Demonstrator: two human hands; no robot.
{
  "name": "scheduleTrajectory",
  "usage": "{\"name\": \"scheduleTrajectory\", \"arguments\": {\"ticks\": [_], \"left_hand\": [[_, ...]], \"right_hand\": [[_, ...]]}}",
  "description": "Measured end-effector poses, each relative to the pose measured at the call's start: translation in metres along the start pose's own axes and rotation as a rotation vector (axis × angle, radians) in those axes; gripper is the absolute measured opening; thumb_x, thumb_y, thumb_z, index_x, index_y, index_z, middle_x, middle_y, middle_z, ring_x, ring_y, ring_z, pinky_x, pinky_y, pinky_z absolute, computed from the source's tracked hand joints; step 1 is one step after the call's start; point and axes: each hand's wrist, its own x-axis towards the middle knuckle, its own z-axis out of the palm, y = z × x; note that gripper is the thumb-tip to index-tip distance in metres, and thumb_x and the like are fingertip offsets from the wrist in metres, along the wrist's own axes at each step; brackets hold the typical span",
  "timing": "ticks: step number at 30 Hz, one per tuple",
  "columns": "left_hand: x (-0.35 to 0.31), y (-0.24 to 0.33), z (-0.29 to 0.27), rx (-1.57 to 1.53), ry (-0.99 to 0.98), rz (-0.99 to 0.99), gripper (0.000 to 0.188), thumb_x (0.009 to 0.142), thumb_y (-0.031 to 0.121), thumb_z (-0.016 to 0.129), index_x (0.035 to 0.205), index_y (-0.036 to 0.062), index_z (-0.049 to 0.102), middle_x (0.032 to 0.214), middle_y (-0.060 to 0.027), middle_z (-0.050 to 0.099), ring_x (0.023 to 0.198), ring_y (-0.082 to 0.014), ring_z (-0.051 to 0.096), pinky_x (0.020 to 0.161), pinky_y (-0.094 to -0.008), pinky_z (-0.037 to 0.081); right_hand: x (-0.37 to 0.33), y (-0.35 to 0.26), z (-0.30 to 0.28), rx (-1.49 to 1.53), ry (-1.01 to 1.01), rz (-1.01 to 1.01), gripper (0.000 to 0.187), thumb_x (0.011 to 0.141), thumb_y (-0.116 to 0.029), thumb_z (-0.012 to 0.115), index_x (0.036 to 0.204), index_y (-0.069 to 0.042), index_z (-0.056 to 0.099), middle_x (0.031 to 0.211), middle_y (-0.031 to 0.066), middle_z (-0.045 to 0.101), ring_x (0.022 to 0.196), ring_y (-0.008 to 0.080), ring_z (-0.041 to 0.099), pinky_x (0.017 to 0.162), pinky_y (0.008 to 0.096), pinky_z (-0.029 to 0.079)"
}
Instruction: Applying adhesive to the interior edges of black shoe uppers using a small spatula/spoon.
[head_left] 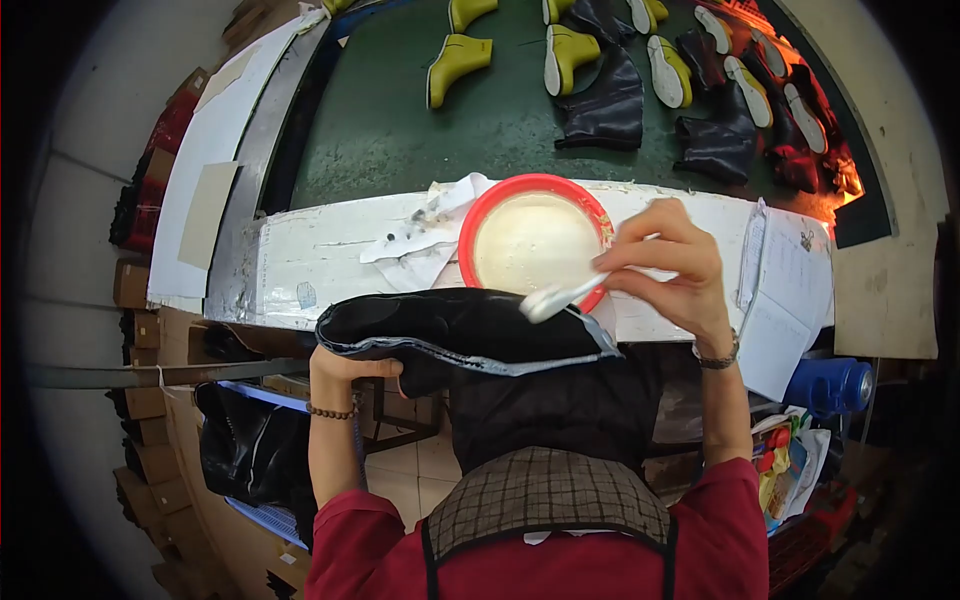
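My left hand (350, 368) is closed on the left end of a black boot upper (440, 322), which lies sideways in front of me with a pale coated strip along its near edge. My right hand (675, 265) pinches a small white-handled brush (562, 294). The brush's whitish, coated head hangs over the right part of the upper; I cannot tell if it touches. Just beyond is a red bowl (475, 215) of creamy white liquid (535, 240), partly covered by the brush and the right fingers.
Yellow lasts (458, 66) and black boot uppers (606, 105) stand or lie on a green conveyor belt (370, 130). Stained white cloth (425, 240) rests left of the bowl, papers (785, 300) to the right. A blue flask (828, 386) and a blue crate of black boots (250, 445) flank me.
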Motion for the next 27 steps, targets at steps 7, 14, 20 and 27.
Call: {"name": "scheduleTrajectory", "arguments": {"ticks": [7,14,20,27], "left_hand": [[-0.014,-0.056,-0.033,0.221,0.158,0.488,0.066,0.057,0.011,0.100,0.115,-0.0049,0.073,0.108,-0.0130,0.076,0.098,-0.0241,0.070,0.091,-0.0356,0.054],[-0.001,-0.055,-0.023,0.207,0.016,0.483,0.067,0.057,0.012,0.100,0.116,-0.0050,0.072,0.109,-0.0140,0.076,0.098,-0.0249,0.071,0.091,-0.0357,0.054],[0.018,-0.039,0.000,0.201,-0.111,0.474,0.068,0.058,0.013,0.100,0.117,-0.0051,0.072,0.110,-0.0148,0.076,0.099,-0.0256,0.071,0.091,-0.0359,0.054],[0.043,0.016,0.035,0.020,-0.369,0.300,0.064,0.067,0.001,0.091,0.126,-0.0054,0.067,0.117,-0.0126,0.074,0.103,-0.0195,0.067,0.092,-0.0345,0.054]], "right_hand": [[-0.006,0.008,0.003,-0.003,-0.063,-0.067,0.022,0.071,-0.015,0.089,0.092,-0.011,0.082,0.086,-0.0016,0.069,0.078,0.0147,0.058,0.081,0.0336,0.038],[-0.038,0.007,-0.012,-0.003,-0.100,0.135,0.020,0.076,-0.017,0.087,0.095,-0.014,0.082,0.087,-0.0025,0.071,0.082,0.0120,0.062,0.084,0.0319,0.036],[0.003,0.004,0.001,-0.018,-0.097,-0.066,0.019,0.079,-0.021,0.086,0.097,-0.015,0.082,0.086,-0.0048,0.069,0.080,0.0117,0.059,0.084,0.0326,0.035],[0.012,-0.003,-0.003,-0.073,-0.136,-0.073,0.021,0.076,-0.022,0.086,0.094,-0.012,0.082,0.084,-0.0023,0.071,0.076,0.0138,0.057,0.084,0.0353,0.035]]}}
